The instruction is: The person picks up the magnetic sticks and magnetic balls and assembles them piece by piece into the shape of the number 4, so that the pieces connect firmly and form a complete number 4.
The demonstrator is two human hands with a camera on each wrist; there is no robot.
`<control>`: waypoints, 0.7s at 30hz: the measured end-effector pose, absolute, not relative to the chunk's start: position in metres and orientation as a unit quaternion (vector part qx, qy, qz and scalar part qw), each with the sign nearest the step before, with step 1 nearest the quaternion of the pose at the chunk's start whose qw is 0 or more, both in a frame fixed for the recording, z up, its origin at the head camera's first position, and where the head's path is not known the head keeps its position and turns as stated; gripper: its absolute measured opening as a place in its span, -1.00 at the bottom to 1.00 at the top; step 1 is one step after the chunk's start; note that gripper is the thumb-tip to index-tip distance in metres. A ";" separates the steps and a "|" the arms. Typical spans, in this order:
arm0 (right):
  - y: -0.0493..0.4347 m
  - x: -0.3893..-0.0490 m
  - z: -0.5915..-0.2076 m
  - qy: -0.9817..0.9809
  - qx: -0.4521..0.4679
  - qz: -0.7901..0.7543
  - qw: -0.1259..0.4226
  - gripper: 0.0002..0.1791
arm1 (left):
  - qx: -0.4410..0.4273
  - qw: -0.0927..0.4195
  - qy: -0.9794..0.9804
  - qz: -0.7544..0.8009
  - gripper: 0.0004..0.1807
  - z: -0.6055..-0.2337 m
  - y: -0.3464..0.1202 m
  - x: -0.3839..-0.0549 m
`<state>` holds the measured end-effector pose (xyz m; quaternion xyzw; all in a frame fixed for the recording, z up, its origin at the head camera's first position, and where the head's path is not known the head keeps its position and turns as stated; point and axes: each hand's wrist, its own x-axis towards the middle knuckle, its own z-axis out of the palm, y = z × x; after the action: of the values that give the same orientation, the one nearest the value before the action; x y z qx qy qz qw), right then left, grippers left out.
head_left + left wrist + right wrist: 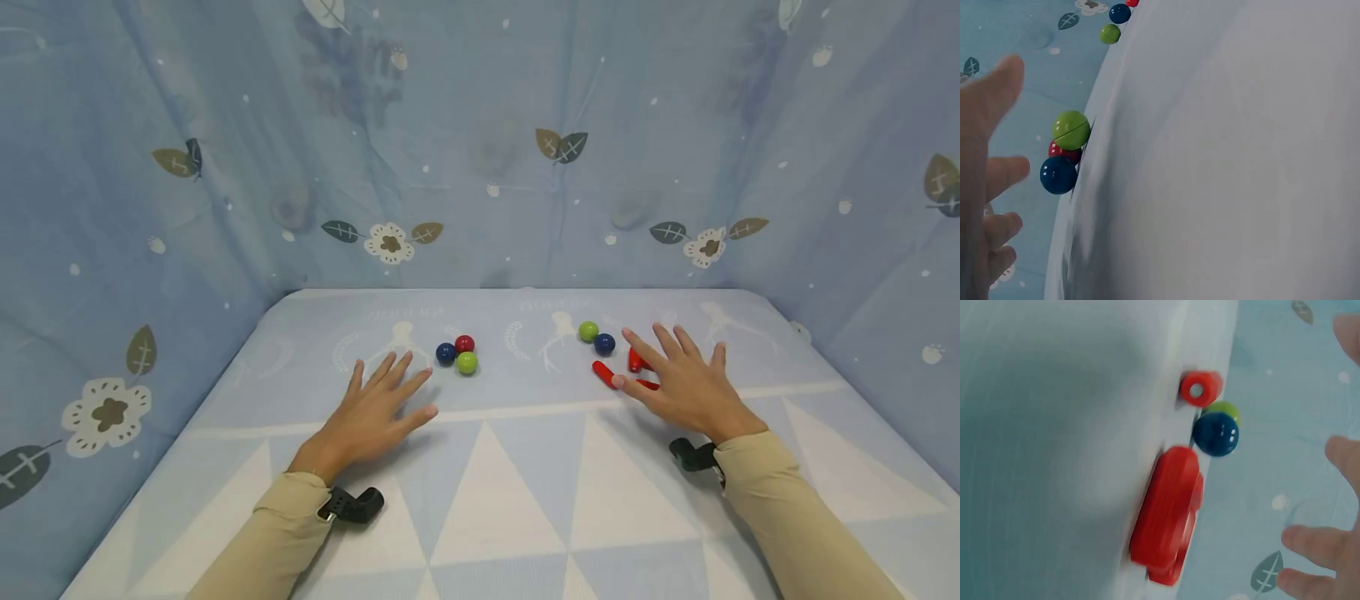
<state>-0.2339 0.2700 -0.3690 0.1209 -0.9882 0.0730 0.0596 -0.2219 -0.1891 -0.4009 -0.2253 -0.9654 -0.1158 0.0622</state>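
My left hand (371,421) has its fingers spread and nothing in it. Just beyond its fingertips sit a blue ball (446,354), a dark red ball (464,344) and a green ball (467,362), clustered together; a seam line shows on the green ball (1071,130) in the left wrist view. My right hand (686,387), also spread and holding nothing, overlaps red stick-like pieces (603,374) in the head view and partly hides them. One red piece (1207,387) shows a round hole in its end. Past that hand's thumb lie another green ball (588,332) and blue ball (604,344).
A patterned cloth (517,492) with pale triangles covers the table. Blue curtains (480,150) with leaf and flower prints hang behind the table and along both sides. Each wrist carries a small black camera (360,505) on a strap.
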 end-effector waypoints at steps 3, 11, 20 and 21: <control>0.270 -0.236 -0.368 -0.986 0.119 0.102 0.058 -0.07 | -0.239 0.083 -0.960 -0.121 -0.25 -0.399 -0.186 -0.224; 0.275 -0.242 -0.374 -0.980 0.091 0.163 0.066 -0.20 | -0.236 0.120 -0.948 -0.176 -0.57 -0.388 -0.172 -0.235; 0.287 -0.239 -0.383 -0.960 0.067 0.239 0.130 -0.50 | -0.191 0.097 -0.947 -0.237 -0.60 -0.385 -0.151 -0.250; 0.287 -0.238 -0.384 -0.958 0.065 0.243 0.135 -0.53 | -0.183 0.094 -0.948 -0.244 -0.60 -0.386 -0.149 -0.252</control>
<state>-0.2381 0.2870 -0.3844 0.0650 -0.9583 0.2432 0.1351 -0.2519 -0.1490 -0.3857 -0.1831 -0.9476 -0.2443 0.0936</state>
